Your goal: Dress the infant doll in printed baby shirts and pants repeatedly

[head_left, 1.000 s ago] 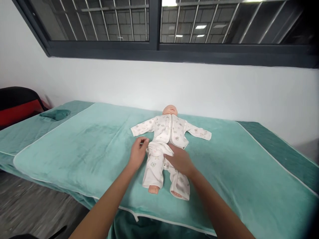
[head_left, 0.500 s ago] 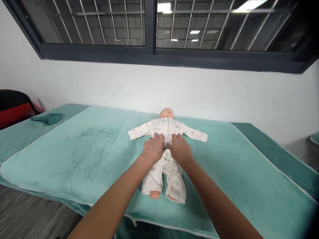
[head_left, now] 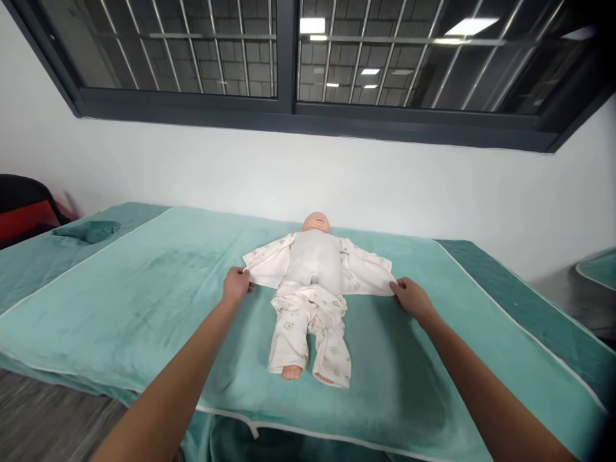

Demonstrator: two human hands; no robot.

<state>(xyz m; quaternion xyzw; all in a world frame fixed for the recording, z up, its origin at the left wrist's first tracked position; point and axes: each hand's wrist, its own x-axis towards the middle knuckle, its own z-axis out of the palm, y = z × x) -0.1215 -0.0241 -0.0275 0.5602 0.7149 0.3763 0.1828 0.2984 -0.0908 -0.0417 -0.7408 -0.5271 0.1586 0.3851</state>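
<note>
A baby doll (head_left: 315, 260) lies on its back, head toward the wall, its pale torso bare. The white printed baby jacket (head_left: 368, 266) is spread apart at the front, with the doll's arms hidden in the sleeves. My left hand (head_left: 237, 283) pinches the jacket's front edge on the left. On the other side, my right hand (head_left: 410, 296) grips the opposite front corner between thumb and fingers. Matching printed pants (head_left: 289, 330) cover the doll's legs, bunched at the waist. One foot (head_left: 291, 372) pokes out of the left pant leg.
A light green plush sheet (head_left: 158, 289) covers the bed under the doll. A dark barred window (head_left: 283, 115) is set in the white wall (head_left: 216, 167) behind. At the far left stands a red and black object (head_left: 26, 215). Darker green fabric (head_left: 520, 301) borders the right side.
Both hands first moved from the pants waist to the jacket's middle front. Then they drew the two jacket halves outward, baring the torso.
</note>
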